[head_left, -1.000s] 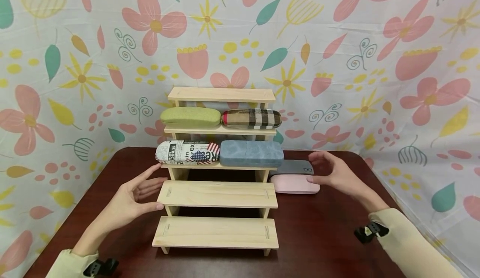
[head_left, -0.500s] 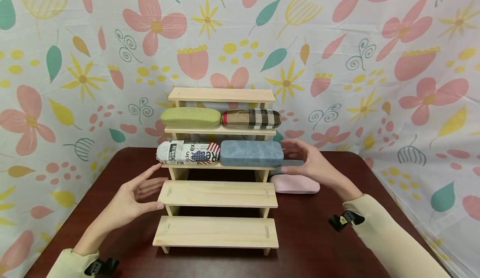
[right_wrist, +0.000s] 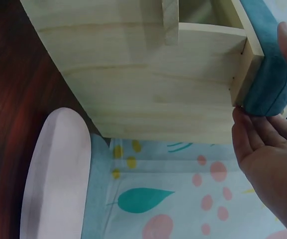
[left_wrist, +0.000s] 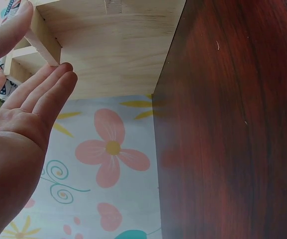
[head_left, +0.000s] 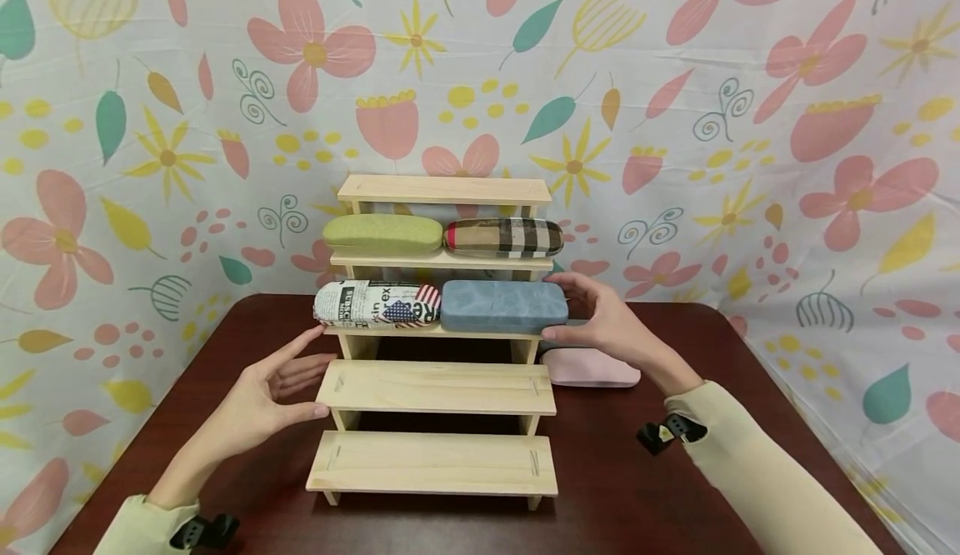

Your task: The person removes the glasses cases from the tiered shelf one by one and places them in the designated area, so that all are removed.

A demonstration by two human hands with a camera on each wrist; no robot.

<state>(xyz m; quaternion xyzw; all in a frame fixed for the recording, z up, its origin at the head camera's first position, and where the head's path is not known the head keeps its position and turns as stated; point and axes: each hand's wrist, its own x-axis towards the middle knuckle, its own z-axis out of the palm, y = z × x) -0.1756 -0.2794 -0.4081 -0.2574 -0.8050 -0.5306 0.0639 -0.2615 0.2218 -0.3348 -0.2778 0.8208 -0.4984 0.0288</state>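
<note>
A stepped wooden rack stands on the table. On its middle step a blue glasses case lies at the right, beside a newspaper-print glasses case. My right hand is at the blue case's right end; in the right wrist view its fingertips touch that end and the thumb stands apart from the fingers. My left hand is at the rack's left side, fingers extended; in the left wrist view its fingertips touch the edge of a step. Neither hand grips anything.
On the step above lie a green glasses case and a plaid glasses case. Right of the rack, a pink case lies on the dark table, with a grey-blue case beside it. A floral cloth hangs behind.
My right hand has moved left from above the pink and grey-blue cases to the blue case's right end. The left hand and the cases have stayed in place.
</note>
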